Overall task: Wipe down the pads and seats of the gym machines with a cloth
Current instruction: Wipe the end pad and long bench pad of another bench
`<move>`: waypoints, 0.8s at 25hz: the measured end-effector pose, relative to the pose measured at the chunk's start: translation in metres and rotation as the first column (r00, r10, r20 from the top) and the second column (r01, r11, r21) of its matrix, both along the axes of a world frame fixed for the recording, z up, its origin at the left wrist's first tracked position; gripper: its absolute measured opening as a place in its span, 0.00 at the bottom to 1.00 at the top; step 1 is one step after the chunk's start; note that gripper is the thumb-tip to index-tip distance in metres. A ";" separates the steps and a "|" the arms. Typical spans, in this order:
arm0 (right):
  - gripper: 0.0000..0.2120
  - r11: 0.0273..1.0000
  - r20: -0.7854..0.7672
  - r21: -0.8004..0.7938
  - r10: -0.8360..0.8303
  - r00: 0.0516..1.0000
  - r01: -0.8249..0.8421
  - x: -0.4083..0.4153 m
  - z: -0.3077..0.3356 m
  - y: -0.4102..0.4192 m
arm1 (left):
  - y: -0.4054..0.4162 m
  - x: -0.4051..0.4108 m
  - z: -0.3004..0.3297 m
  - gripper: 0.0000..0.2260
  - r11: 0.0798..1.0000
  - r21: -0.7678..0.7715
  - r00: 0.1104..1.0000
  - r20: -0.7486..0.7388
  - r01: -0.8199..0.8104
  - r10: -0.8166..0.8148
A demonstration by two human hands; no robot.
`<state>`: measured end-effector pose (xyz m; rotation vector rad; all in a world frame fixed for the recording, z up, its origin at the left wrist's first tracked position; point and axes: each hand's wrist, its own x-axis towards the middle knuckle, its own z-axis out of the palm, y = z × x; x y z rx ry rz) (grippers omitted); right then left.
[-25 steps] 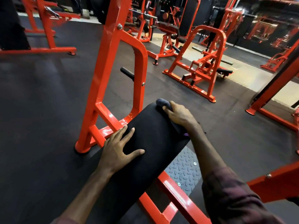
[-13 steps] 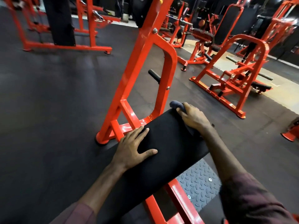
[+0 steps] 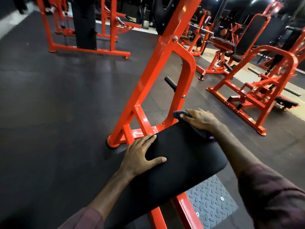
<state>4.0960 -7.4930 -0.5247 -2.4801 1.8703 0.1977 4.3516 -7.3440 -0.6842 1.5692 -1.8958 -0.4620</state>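
The right hand lay at the far end of the black pad, about one o'clock from the pad's middle, fingers curled over a dark cloth and pressing it down onto the pad's top edge. The left hand was spread flat on the pad at nine o'clock, thumb out, holding nothing.

The likeliest trouble, as I judged it, was the cloth: part of it stuck out past the fingertips over the pad's end, so a stroke beyond the edge could drag it off or snag it on the orange frame just behind at twelve o'clock. The bunched cloth also covered only a narrow strip, so patches of the pad might be missed. If the pad pivoted, weight on the left hand could shift it; I could not tell whether it did.

Counted: two hands, one cloth, one pad under them, one steel footplate at five o'clock. Other orange machines stood behind, too blurred to count surely.
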 end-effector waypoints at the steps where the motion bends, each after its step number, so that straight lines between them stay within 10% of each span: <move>1: 0.28 1.000 -0.036 -0.012 0.006 0.999 -0.007 0.010 -0.004 -0.002 | -0.001 0.002 -0.002 0.45 1.000 0.020 1.000 -0.010 -0.016 0.016; 5: 0.25 0.970 -0.198 0.028 0.243 0.949 -0.242 0.044 -0.017 0.002 | -0.004 0.014 -0.010 0.44 0.996 0.083 0.999 -0.034 -0.035 0.038; 10: 0.27 0.991 -0.215 0.088 0.117 0.970 -0.100 0.046 -0.002 -0.006 | 0.003 0.036 -0.022 0.42 0.987 0.141 0.996 -0.045 -0.073 0.080; 14: 0.25 0.913 -0.306 0.051 0.400 0.864 -0.404 0.087 -0.040 0.024 | 0.009 0.041 -0.027 0.38 0.990 0.116 0.997 -0.029 -0.075 0.078; 20: 0.30 0.974 -0.390 -0.042 0.189 0.901 -0.223 0.098 -0.042 0.027 | 0.027 0.067 -0.049 0.38 0.986 0.132 0.995 0.010 -0.105 0.104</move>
